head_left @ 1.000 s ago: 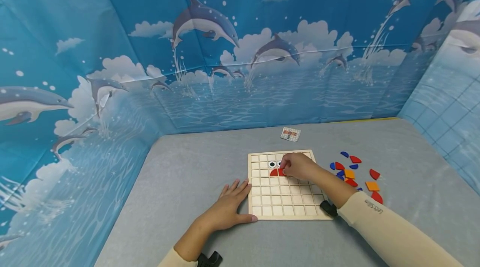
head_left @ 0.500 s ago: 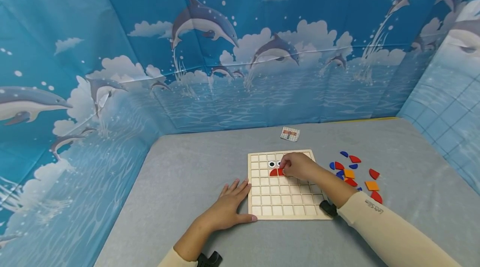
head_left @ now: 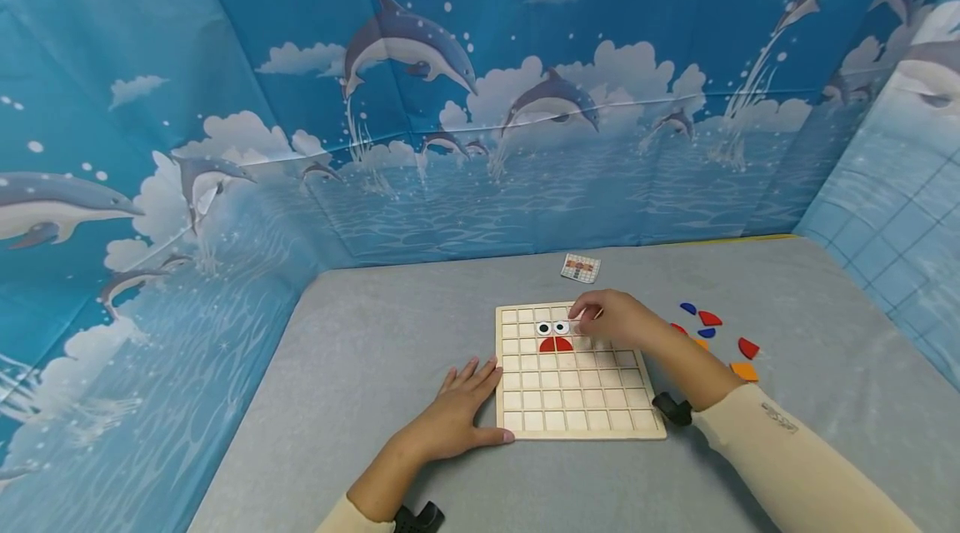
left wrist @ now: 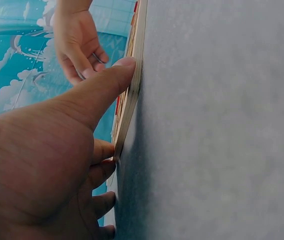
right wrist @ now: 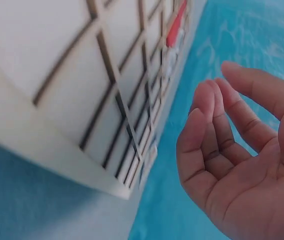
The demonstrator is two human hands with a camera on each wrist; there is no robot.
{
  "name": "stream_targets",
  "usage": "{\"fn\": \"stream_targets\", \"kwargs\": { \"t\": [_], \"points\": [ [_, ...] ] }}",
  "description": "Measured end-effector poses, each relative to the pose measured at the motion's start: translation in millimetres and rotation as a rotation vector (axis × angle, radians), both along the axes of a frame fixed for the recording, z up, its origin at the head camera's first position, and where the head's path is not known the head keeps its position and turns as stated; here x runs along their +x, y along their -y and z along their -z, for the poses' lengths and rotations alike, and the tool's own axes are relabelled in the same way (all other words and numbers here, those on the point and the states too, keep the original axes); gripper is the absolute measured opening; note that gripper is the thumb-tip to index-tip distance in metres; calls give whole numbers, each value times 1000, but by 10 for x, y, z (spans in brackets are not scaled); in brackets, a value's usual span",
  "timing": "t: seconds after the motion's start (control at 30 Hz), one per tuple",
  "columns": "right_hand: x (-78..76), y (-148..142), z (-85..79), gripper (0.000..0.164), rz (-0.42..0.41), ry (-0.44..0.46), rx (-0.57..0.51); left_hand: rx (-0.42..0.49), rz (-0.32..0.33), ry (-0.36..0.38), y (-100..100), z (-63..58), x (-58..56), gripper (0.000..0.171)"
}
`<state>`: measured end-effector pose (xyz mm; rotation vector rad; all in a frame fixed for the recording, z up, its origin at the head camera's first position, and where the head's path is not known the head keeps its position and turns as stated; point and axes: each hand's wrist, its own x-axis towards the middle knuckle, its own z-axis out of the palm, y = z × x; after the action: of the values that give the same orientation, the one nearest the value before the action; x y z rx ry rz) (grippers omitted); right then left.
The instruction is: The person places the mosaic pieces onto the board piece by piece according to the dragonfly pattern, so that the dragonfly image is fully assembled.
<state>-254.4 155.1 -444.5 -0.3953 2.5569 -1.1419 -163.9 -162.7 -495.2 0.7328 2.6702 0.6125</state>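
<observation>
The left hand, fingers spread and gripping nothing, touches the wooden board along its left side, probably to steady it. Eye tiles sit in its grid above red pieces; just beside them the right hand hovers, loosely curled, seemingly empty, with loose pieces farther right, perhaps for easy reach

The gridded board is cream, red pieces on it, grey table under it, blue dolphin-patterned cloth behind.
</observation>
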Motion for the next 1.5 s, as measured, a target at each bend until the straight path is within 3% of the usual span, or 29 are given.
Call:
{"fn": "stream_targets", "kwargs": {
  "t": [0.37,0.63,1.0,1.27,1.5],
  "points": [
    [38,-362,-196,30,32,-20,-62,-3,3,-4,-1,10,-11,99],
    [84,-643,-246,36,86,-21,-98,-7,6,-12,1,19,-21,99],
    [131,-997,-159,45,136,7,-104,2,9,-10,6,37,-28,99],
    [171,-1130,-64,45,175,-12,9,5,9,-7,12,37,-31,99],
    [177,-1229,90,46,256,113,30,6,7,-3,9,43,-32,99]
  ]
}}
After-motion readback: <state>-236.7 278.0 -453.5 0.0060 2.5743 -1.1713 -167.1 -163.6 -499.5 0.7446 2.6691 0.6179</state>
